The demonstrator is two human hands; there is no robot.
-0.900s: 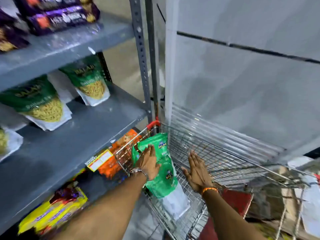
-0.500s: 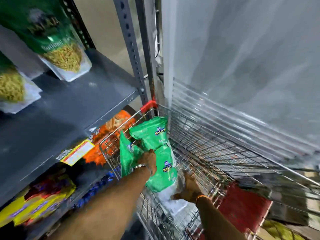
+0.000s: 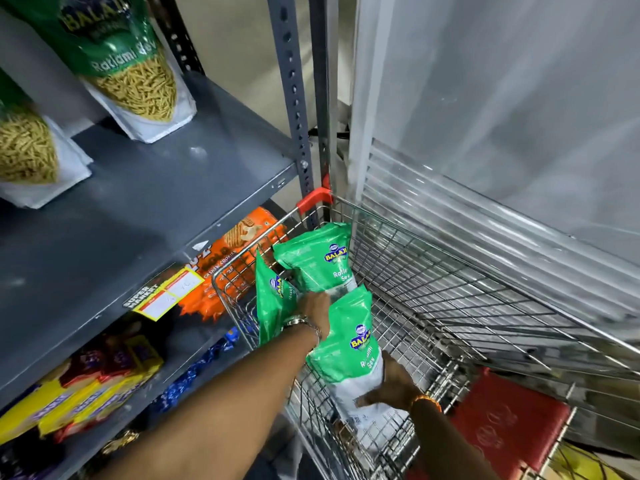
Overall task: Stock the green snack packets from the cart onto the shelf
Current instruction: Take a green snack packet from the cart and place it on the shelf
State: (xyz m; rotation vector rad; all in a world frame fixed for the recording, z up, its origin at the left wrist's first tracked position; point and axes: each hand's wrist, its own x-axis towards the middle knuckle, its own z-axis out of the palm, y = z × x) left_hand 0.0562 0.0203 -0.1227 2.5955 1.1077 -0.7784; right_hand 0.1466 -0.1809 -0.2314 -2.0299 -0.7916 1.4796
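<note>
Three green snack packets stand in the near left corner of the wire cart [image 3: 450, 278]. My left hand [image 3: 317, 311] is pushed in among them, its fingers hidden, closed around the rear packet [image 3: 320, 261] and the left packet [image 3: 272, 304]. My right hand [image 3: 391, 386] grips the white lower part of the front packet [image 3: 349, 344]. On the grey shelf [image 3: 166, 195] to the left stand two darker green sev packets [image 3: 135, 64], [image 3: 27, 147], with bare shelf in front and to their right.
A perforated steel upright [image 3: 294, 109] rises between shelf and cart. Orange cookie packs [image 3: 235, 251] and yellow packs [image 3: 79, 400] fill the lower shelf. A steel-fronted cabinet [image 3: 485, 116] stands behind the cart. A red basket [image 3: 502, 420] lies beneath the cart at the right.
Both hands have dropped from above into the cart and closed on the packets. The right hand has gone under the front packet's bottom. My view has tilted down and closer.
</note>
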